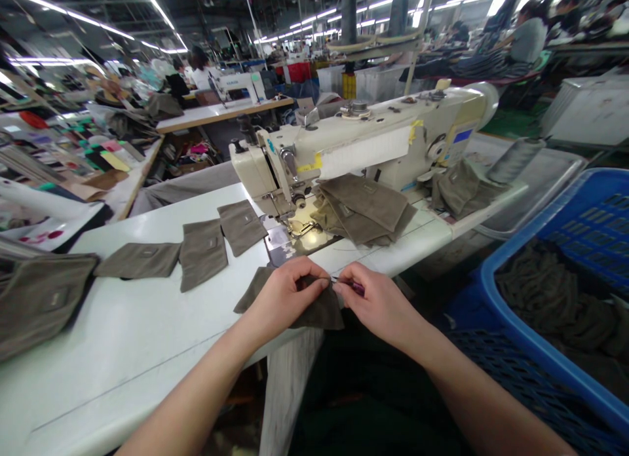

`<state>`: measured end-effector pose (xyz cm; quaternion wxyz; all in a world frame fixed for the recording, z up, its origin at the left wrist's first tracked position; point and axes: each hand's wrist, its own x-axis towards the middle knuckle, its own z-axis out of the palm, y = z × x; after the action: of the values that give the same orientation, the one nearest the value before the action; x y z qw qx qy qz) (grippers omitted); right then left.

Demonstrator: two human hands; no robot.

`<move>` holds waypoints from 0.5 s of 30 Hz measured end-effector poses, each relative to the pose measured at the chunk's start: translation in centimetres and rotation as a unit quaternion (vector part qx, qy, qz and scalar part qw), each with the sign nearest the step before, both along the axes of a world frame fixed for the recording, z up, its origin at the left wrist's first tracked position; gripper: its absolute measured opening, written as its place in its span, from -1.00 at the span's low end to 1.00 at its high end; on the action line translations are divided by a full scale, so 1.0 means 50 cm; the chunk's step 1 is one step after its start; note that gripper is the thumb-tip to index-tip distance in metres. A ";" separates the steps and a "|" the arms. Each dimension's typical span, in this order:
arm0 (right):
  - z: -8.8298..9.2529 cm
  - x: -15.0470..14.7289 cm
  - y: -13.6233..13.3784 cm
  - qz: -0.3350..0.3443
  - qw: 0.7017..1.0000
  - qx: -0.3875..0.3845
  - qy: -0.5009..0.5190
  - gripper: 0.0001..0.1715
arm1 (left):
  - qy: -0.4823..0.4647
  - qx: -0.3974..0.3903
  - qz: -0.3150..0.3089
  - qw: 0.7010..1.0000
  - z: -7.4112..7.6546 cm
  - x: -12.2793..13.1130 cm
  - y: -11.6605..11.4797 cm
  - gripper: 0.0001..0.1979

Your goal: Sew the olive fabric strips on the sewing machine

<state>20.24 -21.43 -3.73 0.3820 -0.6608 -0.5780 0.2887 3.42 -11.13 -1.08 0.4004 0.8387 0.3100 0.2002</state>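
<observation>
My left hand (pixel 287 295) is closed in a pinch on an olive-brown fabric piece (pixel 322 312) that hangs over the front edge of the white sewing table (pixel 122 351). My right hand (pixel 376 299) is closed around a small purple-handled tool (pixel 354 286) whose tip meets the fabric between my two hands. Just beyond them stands the cream sewing machine (pixel 363 148), its needle and presser foot (pixel 299 223) a short way from my fingers.
Three flat olive fabric pieces (pixel 201 249) lie left of the machine and a stack (pixel 39 299) at the far left. More pieces (pixel 366 210) are piled under the machine arm. A blue basket (pixel 555 299) with dark fabric stands at right. Other people work at tables behind.
</observation>
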 end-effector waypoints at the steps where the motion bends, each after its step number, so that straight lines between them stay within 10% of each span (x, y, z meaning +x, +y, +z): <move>1: -0.002 -0.004 0.001 -0.006 1.000 0.006 0.018 -0.86 | -0.001 -0.001 0.004 1.000 0.000 0.001 0.000 -0.88; 7: -0.019 -0.017 0.007 -0.017 0.974 0.014 0.226 -0.74 | -0.012 -0.026 0.010 1.000 -0.001 -0.001 0.007 -0.85; 15: -0.002 -0.008 0.019 -0.066 0.986 0.098 0.122 -0.83 | 0.000 -0.029 0.027 0.999 -0.007 -0.002 0.005 -0.86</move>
<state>19.85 -20.47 -3.82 0.5302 -0.6169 -0.5079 0.2834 3.31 -10.88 -1.44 0.4191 0.8182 0.3378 0.2019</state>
